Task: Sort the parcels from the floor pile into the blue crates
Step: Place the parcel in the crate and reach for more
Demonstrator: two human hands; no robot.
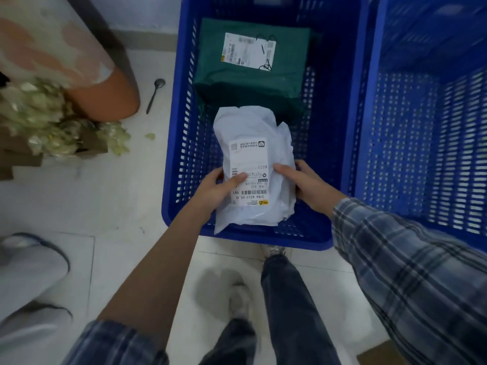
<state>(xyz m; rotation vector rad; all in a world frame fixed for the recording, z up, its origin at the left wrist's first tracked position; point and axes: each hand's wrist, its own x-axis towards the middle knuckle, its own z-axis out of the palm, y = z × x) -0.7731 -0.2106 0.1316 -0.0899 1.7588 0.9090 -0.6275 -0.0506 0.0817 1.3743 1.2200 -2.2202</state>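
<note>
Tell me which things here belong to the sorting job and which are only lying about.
Job: white parcel, held by left hand and right hand; green parcel; left crate; right crate.

Lying about: spoon, leaves, orange pot.

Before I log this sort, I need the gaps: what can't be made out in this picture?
- Head view: the white parcel hides the crate floor beneath it; whether it rests there cannot be told.
- Its label's small print is too small to read, and the left hand covers part; the right hand grips the other edge.
- The green parcel label is blurred.
- The second crate is cut off by the right edge.
</note>
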